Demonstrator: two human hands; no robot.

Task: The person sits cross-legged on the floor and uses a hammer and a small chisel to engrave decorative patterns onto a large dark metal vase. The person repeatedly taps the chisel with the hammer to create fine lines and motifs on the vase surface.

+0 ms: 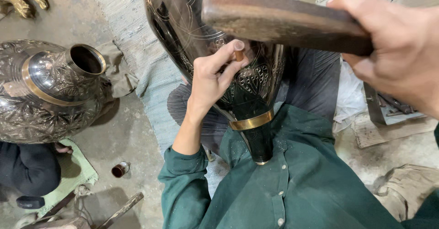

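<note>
So the left hand (pixel 212 80) comes up out of a green sleeve, wrist bent back, with the thumb and fingers pinched tight around a small chisel (pixel 238 54). Only its coppery butt end shows above the fingers, and the tip is hidden against the vase. The chisel's long axis runs roughly straight into the vase's wall, butt end facing the camera.

The dark vase (pixel 215 23) lies neck-down against the green shirt (pixel 292 183). Its long axis runs from the narrow mouth at the chest up and away, with a brass band (pixel 251 121) around the neck just below the left hand. The engraved body fills the space behind that hand.

The right hand (pixel 398 46) is up to the right of the vase, closed around the handle of a wooden mallet (pixel 279 21), whose head hangs just above the chisel, not touching it.

Further left of the vase, a second engraved vase (pixel 50 91) rests on the floor (pixel 123 137), mouth pointing right.
</note>
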